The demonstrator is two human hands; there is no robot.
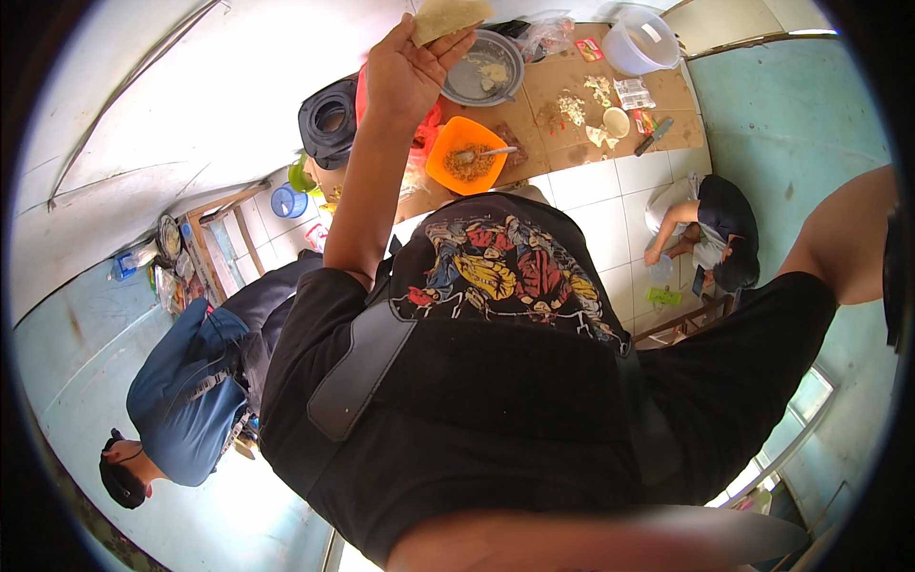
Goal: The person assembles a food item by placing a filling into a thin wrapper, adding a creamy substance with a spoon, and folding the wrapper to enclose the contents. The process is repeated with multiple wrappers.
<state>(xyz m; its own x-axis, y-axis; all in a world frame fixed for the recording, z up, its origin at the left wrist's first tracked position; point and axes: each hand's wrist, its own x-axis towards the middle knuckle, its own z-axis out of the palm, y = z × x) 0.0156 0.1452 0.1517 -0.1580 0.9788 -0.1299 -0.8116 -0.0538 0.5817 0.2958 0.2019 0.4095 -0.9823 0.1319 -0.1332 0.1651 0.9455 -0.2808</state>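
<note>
My left hand (405, 81) is raised at the top of the view, bearing a thin, pale, flat sheet that looks like dough (450, 19) on its fingers. Just right of that hand stands a grey basin (462, 88) with pale scraps inside. Below the basin, closer to my body, is an orange bowl (465, 126) of brownish crumbly filling (467, 169), with a spoon (498, 151) resting in it. My right arm (839, 243) stretches to the right edge; its hand is out of view.
Brown cardboard (562, 71) covers the work surface. On it lie pale scraps (572, 110), a small cup (616, 121), a knife (654, 136) and a clear tub (640, 43). One person (729, 229) crouches at right; another, in blue (191, 396), is at left.
</note>
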